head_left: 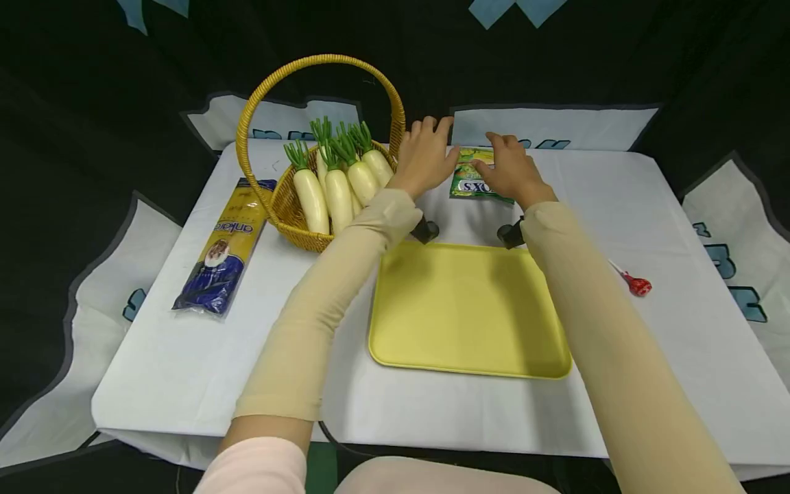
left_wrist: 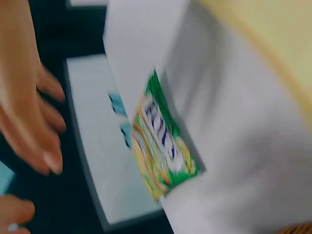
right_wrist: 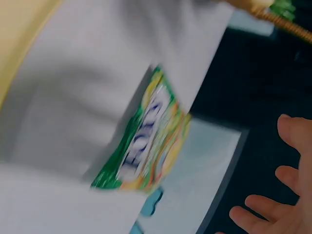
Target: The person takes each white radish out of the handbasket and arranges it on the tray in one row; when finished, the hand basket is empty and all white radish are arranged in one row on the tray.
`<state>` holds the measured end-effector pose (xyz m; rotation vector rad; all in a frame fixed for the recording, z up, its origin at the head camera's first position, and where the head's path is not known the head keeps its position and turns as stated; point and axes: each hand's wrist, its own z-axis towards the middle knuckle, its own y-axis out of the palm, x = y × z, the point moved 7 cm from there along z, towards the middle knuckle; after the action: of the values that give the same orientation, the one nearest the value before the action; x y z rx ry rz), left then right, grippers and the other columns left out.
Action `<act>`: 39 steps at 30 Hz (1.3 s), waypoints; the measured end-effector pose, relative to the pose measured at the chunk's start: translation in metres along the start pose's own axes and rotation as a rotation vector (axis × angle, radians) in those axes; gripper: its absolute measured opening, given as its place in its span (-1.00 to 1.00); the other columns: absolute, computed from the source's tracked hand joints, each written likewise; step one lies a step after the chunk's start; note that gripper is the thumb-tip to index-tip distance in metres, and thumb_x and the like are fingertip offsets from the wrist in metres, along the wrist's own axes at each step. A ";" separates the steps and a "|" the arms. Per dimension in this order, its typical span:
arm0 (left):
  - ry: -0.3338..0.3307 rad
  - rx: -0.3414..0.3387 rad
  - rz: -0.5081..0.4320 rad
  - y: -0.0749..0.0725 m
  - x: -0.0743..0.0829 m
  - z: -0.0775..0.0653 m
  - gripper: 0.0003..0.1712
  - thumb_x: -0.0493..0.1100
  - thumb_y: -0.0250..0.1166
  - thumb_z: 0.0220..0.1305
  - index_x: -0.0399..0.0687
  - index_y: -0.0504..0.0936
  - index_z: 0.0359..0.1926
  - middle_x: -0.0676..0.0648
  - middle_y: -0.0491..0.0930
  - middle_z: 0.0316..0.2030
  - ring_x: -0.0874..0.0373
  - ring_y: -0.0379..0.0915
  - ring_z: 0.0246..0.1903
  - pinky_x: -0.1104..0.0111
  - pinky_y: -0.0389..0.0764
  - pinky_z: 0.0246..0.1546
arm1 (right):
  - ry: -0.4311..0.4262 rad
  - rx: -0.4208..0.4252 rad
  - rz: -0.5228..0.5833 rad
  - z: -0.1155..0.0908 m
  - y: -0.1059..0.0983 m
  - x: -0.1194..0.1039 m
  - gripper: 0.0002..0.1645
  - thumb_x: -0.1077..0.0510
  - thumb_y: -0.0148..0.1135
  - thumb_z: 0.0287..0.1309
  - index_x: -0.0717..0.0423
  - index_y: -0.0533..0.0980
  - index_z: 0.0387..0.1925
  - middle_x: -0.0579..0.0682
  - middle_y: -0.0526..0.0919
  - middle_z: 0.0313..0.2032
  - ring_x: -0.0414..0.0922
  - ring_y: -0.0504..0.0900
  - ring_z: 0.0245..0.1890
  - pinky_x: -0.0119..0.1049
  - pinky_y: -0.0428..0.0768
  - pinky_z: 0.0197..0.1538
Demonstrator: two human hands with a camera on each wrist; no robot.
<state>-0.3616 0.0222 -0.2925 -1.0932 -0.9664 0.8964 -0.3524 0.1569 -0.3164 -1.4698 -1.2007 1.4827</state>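
Observation:
A green and yellow packet (head_left: 472, 180) lies at the far side of the white table, between and below my two raised hands. To its left my left hand (head_left: 426, 156) is held above the table, fingers spread and holding nothing, near the basket's rim. My right hand (head_left: 509, 170) hovers at the packet's right side, overlapping its edge in the head view, with fingers apart. Both wrist views show the packet (left_wrist: 163, 141) lying on the cloth, with the right hand's fingers (right_wrist: 263, 217) apart from it.
A yellow tray (head_left: 469, 309) sits in the middle. Left of it stands a wicker basket (head_left: 302, 237) with a tall handle, holding several white radishes (head_left: 339, 195). A blue and yellow packet (head_left: 225, 250) lies at the left. At the right is a red-wrapped lollipop (head_left: 638, 285).

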 end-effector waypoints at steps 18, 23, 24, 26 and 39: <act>-0.542 0.561 -0.433 0.005 -0.147 -0.180 -0.21 0.29 0.17 0.06 0.06 0.23 0.24 -0.16 0.16 -0.08 -0.02 0.06 -0.05 0.18 0.11 0.01 | -0.274 0.067 0.396 -0.019 0.034 -0.080 -0.30 -0.07 -0.01 0.24 -0.06 0.04 0.35 0.12 0.24 0.24 0.04 0.34 0.18 -0.09 0.36 0.18; -0.718 0.572 -0.573 0.030 -0.168 -0.201 -0.09 0.40 0.23 -0.08 0.17 0.18 0.25 -0.17 -0.03 0.04 -0.06 -0.10 0.07 0.13 0.05 0.08 | -0.336 0.075 0.457 -0.026 0.046 -0.097 -0.32 0.00 0.03 0.22 -0.02 0.08 0.33 0.13 0.30 0.19 0.04 0.38 0.14 -0.11 0.36 0.17; -0.733 0.549 -0.623 0.037 -0.170 -0.202 -0.08 0.40 0.23 -0.09 0.19 0.16 0.26 -0.20 -0.09 0.12 -0.10 -0.15 0.14 0.09 0.05 0.13 | -0.350 0.073 0.464 -0.026 0.049 -0.100 -0.32 -0.01 0.03 0.23 -0.01 0.08 0.33 0.13 0.30 0.19 0.04 0.38 0.14 -0.10 0.37 0.16; -0.742 0.508 -0.734 0.049 -0.173 -0.203 -0.07 0.39 0.22 -0.07 0.22 0.11 0.28 -0.27 -0.24 0.25 -0.19 -0.27 0.27 0.00 0.00 0.23 | -0.375 0.069 0.484 -0.029 0.053 -0.108 -0.31 -0.01 0.04 0.22 0.00 0.08 0.33 0.13 0.30 0.18 0.04 0.38 0.13 -0.11 0.39 0.14; -0.676 0.520 -0.891 0.065 -0.168 -0.196 -0.20 0.24 0.18 0.09 0.21 0.05 0.28 -0.28 -0.38 0.33 -0.20 -0.38 0.35 -0.07 -0.11 0.30 | -0.316 -0.008 0.572 -0.019 0.089 -0.142 -0.27 0.03 0.10 0.19 0.02 0.07 0.33 0.16 0.18 0.25 0.05 0.22 0.25 -0.07 0.30 0.22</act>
<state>-0.2389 -0.1769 -0.4186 0.1567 -1.4815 0.6849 -0.3100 -0.0023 -0.3533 -1.7187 -0.9991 2.1583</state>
